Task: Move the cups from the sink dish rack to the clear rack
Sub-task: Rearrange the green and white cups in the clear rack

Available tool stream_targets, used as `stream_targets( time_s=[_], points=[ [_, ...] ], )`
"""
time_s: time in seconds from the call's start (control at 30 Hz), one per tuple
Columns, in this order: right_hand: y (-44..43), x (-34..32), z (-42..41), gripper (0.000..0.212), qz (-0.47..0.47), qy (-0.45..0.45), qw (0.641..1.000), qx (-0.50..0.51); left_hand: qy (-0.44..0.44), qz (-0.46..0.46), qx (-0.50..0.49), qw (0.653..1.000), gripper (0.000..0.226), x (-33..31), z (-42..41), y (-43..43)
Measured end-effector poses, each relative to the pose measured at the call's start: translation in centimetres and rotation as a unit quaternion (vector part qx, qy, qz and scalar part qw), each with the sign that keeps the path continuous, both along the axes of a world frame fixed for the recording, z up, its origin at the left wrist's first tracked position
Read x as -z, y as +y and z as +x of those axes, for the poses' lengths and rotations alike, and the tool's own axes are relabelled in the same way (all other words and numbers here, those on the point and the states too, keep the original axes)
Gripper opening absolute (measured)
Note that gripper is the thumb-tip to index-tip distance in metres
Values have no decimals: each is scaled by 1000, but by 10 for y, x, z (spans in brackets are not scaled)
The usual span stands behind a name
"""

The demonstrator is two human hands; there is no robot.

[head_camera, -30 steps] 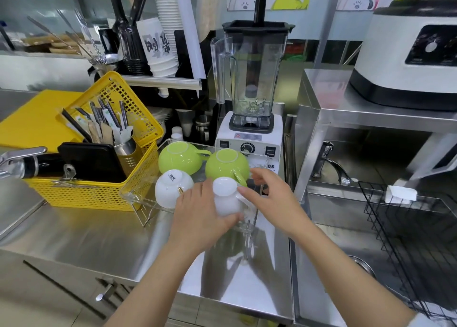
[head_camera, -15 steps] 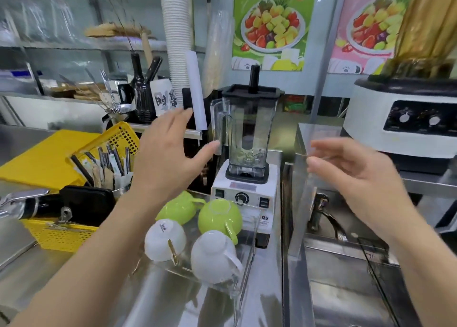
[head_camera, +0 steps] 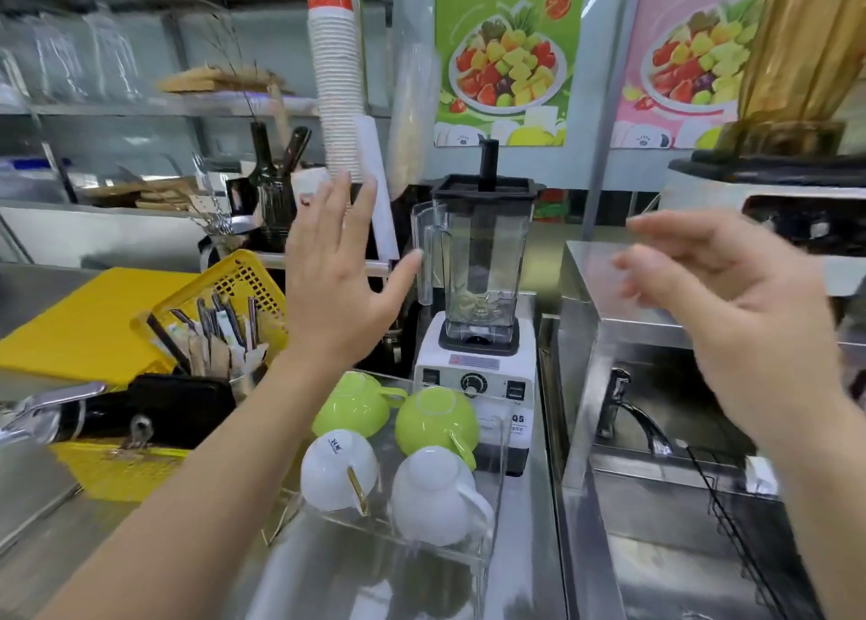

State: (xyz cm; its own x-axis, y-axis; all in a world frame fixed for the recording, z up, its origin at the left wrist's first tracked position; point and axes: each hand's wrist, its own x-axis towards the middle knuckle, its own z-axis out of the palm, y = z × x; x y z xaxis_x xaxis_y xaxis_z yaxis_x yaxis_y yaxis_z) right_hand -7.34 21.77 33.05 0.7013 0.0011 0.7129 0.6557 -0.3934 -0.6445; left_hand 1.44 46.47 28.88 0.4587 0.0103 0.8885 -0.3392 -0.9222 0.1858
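Several cups stand upside down in the clear rack (head_camera: 487, 544) on the steel counter. Two green cups (head_camera: 356, 404) (head_camera: 436, 420) are at its back. Two white cups (head_camera: 337, 469) (head_camera: 431, 502) are at its front. My left hand (head_camera: 337, 286) is raised high above the rack, fingers spread, holding nothing. My right hand (head_camera: 731, 314) is also raised, over the sink side, open, empty and blurred by motion. The black wire sink dish rack (head_camera: 750, 544) shows only as a few wires at the lower right.
A blender (head_camera: 478, 291) stands just behind the clear rack. A yellow basket (head_camera: 220, 291) with cutlery and a black case sits to the left. A faucet (head_camera: 618, 404) and sink basin lie to the right, under a steel shelf. Paper cup stacks hang above.
Both hands let go of the front white cup in the clear rack and rose up, apart and open. The view tilted upward.
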Motion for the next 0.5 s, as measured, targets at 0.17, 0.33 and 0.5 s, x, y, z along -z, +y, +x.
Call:
stream_targets(
  time_s=[0.17, 0.33, 0.5],
  points=[
    [55, 87, 49, 16, -55, 181, 982, 9, 164, 57, 51, 984, 74, 72, 24, 2],
    [79, 158, 80, 35, -184, 311, 932, 30, 351, 122, 127, 920, 71, 123, 45, 4],
    [81, 174, 91, 36, -208, 343, 914, 55, 422, 173, 163, 875, 63, 139, 55, 2]
  ],
)
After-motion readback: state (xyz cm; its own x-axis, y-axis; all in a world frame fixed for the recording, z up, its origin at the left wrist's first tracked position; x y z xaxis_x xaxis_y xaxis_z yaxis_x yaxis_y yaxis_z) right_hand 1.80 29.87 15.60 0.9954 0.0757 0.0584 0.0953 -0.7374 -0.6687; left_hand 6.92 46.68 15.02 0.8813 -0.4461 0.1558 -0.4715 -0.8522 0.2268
